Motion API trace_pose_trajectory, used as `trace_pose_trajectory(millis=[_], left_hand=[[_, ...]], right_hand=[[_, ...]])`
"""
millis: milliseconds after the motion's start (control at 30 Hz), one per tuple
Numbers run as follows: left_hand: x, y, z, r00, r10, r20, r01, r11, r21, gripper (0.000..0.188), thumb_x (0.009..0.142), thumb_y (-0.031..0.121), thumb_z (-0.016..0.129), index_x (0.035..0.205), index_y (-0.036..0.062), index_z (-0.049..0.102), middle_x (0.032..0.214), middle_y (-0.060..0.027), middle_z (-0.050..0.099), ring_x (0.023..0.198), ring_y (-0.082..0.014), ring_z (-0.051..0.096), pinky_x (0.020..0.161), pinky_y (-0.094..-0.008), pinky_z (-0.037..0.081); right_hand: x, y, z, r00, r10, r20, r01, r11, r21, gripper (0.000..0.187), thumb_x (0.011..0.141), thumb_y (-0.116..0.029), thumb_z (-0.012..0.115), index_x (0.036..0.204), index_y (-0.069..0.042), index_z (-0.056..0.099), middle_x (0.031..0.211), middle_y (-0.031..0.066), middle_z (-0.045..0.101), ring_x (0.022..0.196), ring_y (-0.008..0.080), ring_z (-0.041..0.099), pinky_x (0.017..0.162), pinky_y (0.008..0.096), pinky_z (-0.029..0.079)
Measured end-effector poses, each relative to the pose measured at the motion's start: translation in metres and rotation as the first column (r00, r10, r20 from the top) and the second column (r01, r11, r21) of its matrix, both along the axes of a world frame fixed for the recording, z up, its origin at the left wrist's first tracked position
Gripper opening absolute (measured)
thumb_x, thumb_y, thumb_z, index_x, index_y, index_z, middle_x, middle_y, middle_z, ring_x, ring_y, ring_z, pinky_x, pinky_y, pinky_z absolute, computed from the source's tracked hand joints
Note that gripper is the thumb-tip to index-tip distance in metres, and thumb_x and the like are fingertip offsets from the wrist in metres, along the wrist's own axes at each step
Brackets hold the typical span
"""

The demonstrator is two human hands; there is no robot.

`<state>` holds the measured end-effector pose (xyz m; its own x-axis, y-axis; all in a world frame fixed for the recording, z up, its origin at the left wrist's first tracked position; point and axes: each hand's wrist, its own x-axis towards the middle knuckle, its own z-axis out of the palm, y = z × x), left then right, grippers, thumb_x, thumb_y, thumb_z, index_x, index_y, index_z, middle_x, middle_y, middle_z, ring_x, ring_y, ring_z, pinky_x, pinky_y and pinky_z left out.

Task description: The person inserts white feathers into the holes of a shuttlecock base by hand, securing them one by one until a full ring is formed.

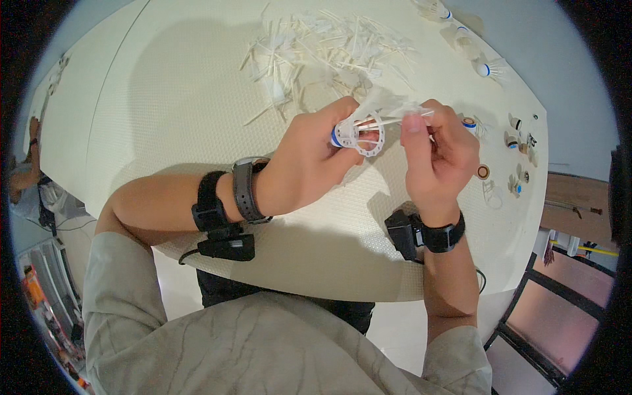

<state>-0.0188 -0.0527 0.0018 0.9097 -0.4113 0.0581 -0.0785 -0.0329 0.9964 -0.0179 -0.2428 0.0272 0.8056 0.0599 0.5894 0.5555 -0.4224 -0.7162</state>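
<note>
Over the middle of the table (197, 99), my left hand (299, 158) is closed around a partly built shuttlecock (345, 134). It has a blue band at its base, and its white ring with small holes faces to the right. A few thin white shafts show inside the ring. To the right, my right hand (438, 158) pinches a white feather piece (393, 120) with thumb and fingers. Its shaft reaches toward the ring; whether it touches the ring I cannot tell. Just beyond my hands lies a loose pile of white feather pieces (316, 52) with stick-like shafts.
At the far right edge lie several shuttlecocks, one with a blue band (486, 69). Small round parts, including a brown-centred ring (483, 172), are scattered right of my right hand. A dark-framed rack (553, 316) stands beyond the table's right side. Another person's arm (29, 155) shows far left.
</note>
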Motion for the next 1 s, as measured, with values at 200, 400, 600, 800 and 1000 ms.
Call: trace_pose_trajectory(millis=[200,400,600,800,1000], left_hand=[[0.0,0.0,0.002,1.0,-0.012,0.025,0.011,1.0,0.008,0.018,0.095,0.017,0.064,0.101,0.0004,0.057,0.071,-0.008,0.063,0.061,-0.009,0.055,0.055,-0.0263,0.044],[-0.001,0.0,0.006,1.0,-0.021,-0.013,0.02,1.0,-0.013,0.019,0.097,0.018,0.062,0.099,-0.0002,0.057,0.073,-0.009,0.065,0.065,-0.0089,0.061,0.057,-0.026,0.046],[-0.001,-0.002,0.004,1.0,-0.013,0.011,0.014,0.999,-0.035,0.019,0.097,0.017,0.062,0.099,-0.0003,0.056,0.073,-0.0092,0.065,0.064,-0.009,0.058,0.057,-0.0262,0.046],[-0.001,0.0,0.0,0.999,-0.037,0.024,0.037,0.999,-0.019,0.017,0.097,0.016,0.061,0.1,-0.0001,0.056,0.071,-0.0076,0.062,0.061,-0.0089,0.054,0.055,-0.027,0.045],[-0.003,0.001,0.006,0.998,-0.034,-0.047,0.033,0.999,-0.032,0.015,0.096,0.013,0.06,0.102,-0.0005,0.056,0.072,-0.0083,0.061,0.061,-0.0083,0.052,0.054,-0.0266,0.044]], right_hand=[[-0.004,0.005,0.009,1.0,0.003,-0.018,-0.004,0.998,-0.07,0.014,0.087,-0.004,0.069,0.075,-0.004,0.062,0.061,0.0059,0.057,0.049,0.0139,0.05,0.047,0.0271,0.038],[-0.007,0.007,0.014,0.999,-0.006,0.033,0.01,0.994,-0.111,0.011,0.087,-0.002,0.068,0.077,-0.003,0.062,0.062,0.0075,0.057,0.049,0.0161,0.052,0.047,0.0273,0.039],[-0.005,0.006,0.014,0.998,0.012,0.056,-0.004,0.991,-0.134,0.009,0.087,-0.001,0.068,0.079,-0.002,0.063,0.063,0.0078,0.058,0.049,0.0163,0.054,0.047,0.0272,0.04],[-0.007,0.008,0.015,1.0,0.004,0.006,-0.003,0.99,-0.142,0.008,0.087,-0.001,0.068,0.08,-0.002,0.064,0.063,0.0086,0.061,0.05,0.0164,0.057,0.048,0.0268,0.043],[-0.008,0.012,0.01,1.0,0.017,-0.01,-0.018,0.998,-0.057,0.01,0.087,-0.002,0.069,0.078,-0.002,0.064,0.062,0.0085,0.06,0.049,0.0164,0.056,0.048,0.0265,0.042]])
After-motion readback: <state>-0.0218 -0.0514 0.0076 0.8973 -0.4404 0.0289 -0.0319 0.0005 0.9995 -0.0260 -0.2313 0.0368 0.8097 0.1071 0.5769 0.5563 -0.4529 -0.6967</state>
